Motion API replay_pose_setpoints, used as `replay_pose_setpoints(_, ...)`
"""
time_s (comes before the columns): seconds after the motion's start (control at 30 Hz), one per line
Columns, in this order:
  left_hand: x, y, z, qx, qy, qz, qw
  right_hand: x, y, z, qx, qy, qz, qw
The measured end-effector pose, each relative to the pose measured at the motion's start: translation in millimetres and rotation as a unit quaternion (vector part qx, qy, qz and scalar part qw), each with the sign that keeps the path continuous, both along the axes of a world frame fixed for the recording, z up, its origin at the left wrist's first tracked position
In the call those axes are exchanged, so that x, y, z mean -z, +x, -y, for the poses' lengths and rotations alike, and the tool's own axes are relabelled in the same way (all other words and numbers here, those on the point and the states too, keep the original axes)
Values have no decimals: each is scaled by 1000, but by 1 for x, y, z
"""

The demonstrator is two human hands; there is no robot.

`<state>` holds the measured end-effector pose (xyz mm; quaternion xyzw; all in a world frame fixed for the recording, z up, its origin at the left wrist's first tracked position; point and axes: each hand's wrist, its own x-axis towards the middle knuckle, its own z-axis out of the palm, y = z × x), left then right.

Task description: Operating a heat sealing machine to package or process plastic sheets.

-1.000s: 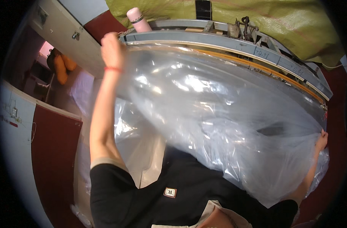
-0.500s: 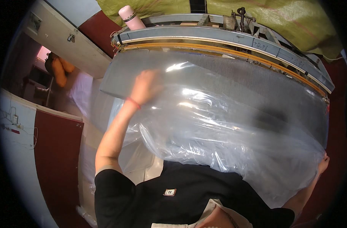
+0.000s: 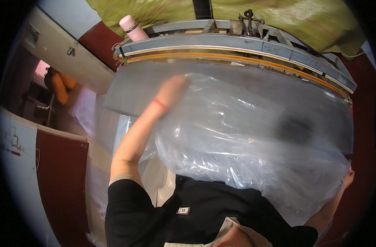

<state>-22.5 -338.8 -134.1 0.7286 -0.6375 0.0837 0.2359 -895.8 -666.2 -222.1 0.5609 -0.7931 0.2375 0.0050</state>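
Handling clear plastic film (image 3: 233,164), draped across the near side of the grey surface (image 3: 134,88); looks like a spread-and-straighten step.
Right hand (image 3: 348,178) has its fingers closed on the film's right edge; left hand (image 3: 174,89) is over the film, too blurred to tell if it's gripping. Next move probably calls for taking up slack evenly. Pink flask (image 3: 133,29) by the metal frame (image 3: 188,41) looks capped, contents hidden.

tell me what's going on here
A person is handling clear plastic film spread partly over a grey table. The right hand holds the film at its right edge; the left hand, blurred, is near its upper left part. A metal frame runs along the table's far side, with a pink bottle by its left end.
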Motion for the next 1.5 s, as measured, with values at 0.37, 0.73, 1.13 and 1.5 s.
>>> replay_pose_setpoints(0.37,-6,-24,-1,-135,-19,-8,991,10,-47,-37,15,-41,41,998)
replay_pose_setpoints(0.73,0,-13,17,-173,-16,12,985,3,-37,-40,32,-59,66,996)
replay_pose_setpoints(1.13,-1,-1,16,-159,5,29,987,-15,-16,19,23,-95,27,995)
replay_pose_setpoints(1.5,11,104,-5,-363,-247,-227,869,-56,109,165,30,-23,194,980)
